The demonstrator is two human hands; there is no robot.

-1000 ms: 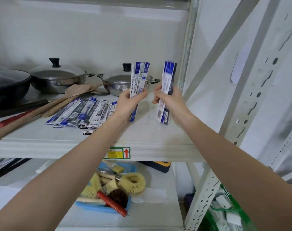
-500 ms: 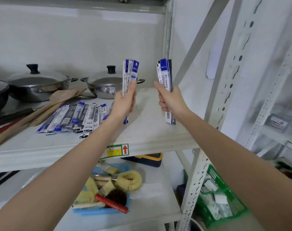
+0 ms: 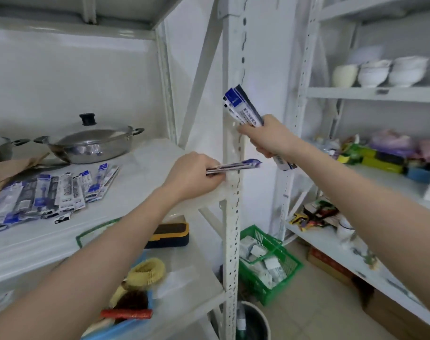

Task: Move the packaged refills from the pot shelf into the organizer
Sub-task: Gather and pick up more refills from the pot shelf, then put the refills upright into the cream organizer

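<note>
My left hand (image 3: 193, 175) grips a small bundle of blue-and-white refill packs (image 3: 236, 165), held flat and pointing right, just in front of the white shelf post (image 3: 232, 217). My right hand (image 3: 267, 138) holds a second bundle of refill packs (image 3: 243, 109) tilted up-left, to the right of that post. Several more refill packs (image 3: 49, 195) lie in a row on the pot shelf (image 3: 140, 190) at left, in front of a lidded steel pot (image 3: 91, 143). No organizer is recognisable in view.
A second pot's handle (image 3: 3, 146) shows at far left. Below the pot shelf lie brushes in a blue tray (image 3: 133, 305) and a yellow-black case (image 3: 169, 231). A green basket (image 3: 267, 263) and a dark bucket (image 3: 250, 322) stand on the floor. The right-hand shelves hold bowls (image 3: 378, 72) and packets (image 3: 380, 155).
Both hands have swung right off the pot shelf with their bundles, past the shelf post. The left bundle went from upright to lying flat. The view turned right, revealing the right-hand shelves.
</note>
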